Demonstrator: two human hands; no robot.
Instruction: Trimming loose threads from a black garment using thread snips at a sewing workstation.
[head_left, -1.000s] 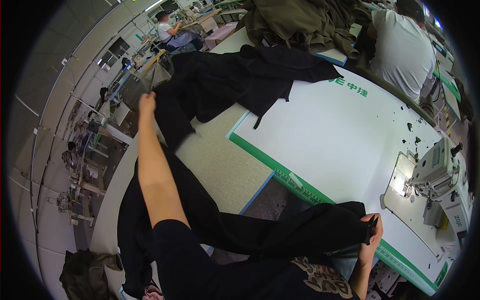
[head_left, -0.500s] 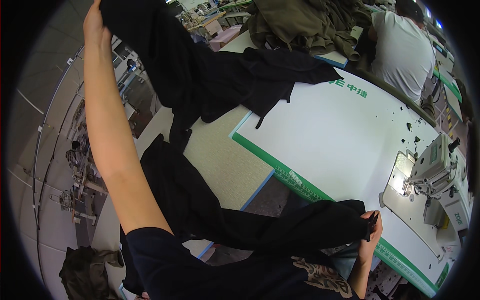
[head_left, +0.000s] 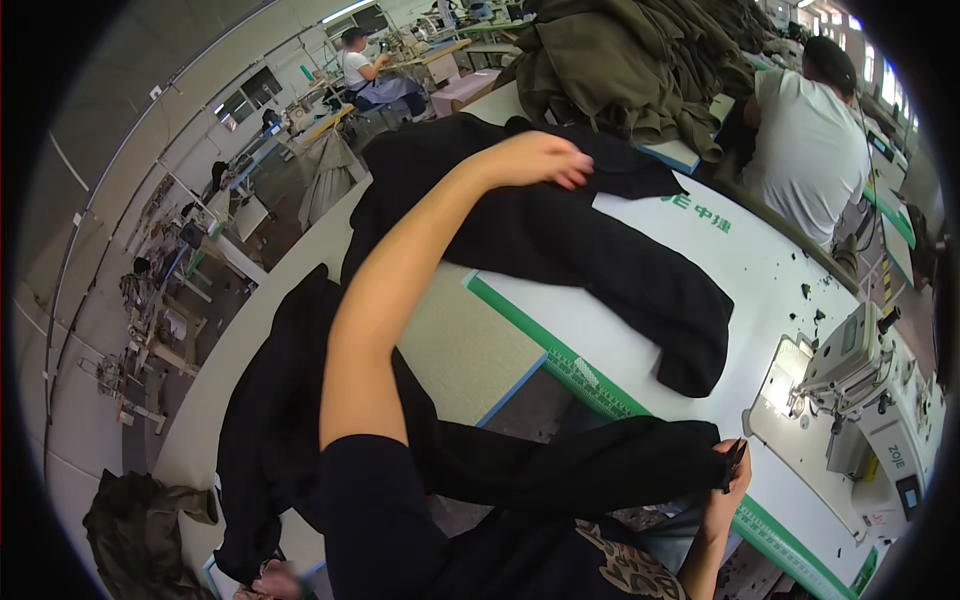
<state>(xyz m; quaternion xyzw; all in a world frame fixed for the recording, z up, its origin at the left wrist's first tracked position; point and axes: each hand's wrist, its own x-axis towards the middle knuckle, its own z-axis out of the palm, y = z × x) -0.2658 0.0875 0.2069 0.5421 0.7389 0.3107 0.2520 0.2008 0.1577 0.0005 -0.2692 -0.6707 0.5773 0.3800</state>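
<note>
The black garment (head_left: 560,240) is lying spread across the desk (head_left: 700,260), running as one long dark band from the far side, under the left hand (head_left: 540,160), over the desk's near edge and down to the right hand (head_left: 728,480). Its long axis is slanting from the far left toward the near right, so the two hands are sitting at roughly opposite ends of it. The left hand is reaching well forward with the arm stretched out, resting flat on the far part of the cloth with fingers loosely spread, not visibly pinching it. The right hand is staying close to the body, closed on the near fold of the cloth at the desk's edge, gripping it between thumb and fingers. A wide flap of the garment is lying between the hands, nearer the right one. Just beyond the right hand, a sewing machine (head_left: 860,370) is standing on the desk, apart from the cloth.
</note>
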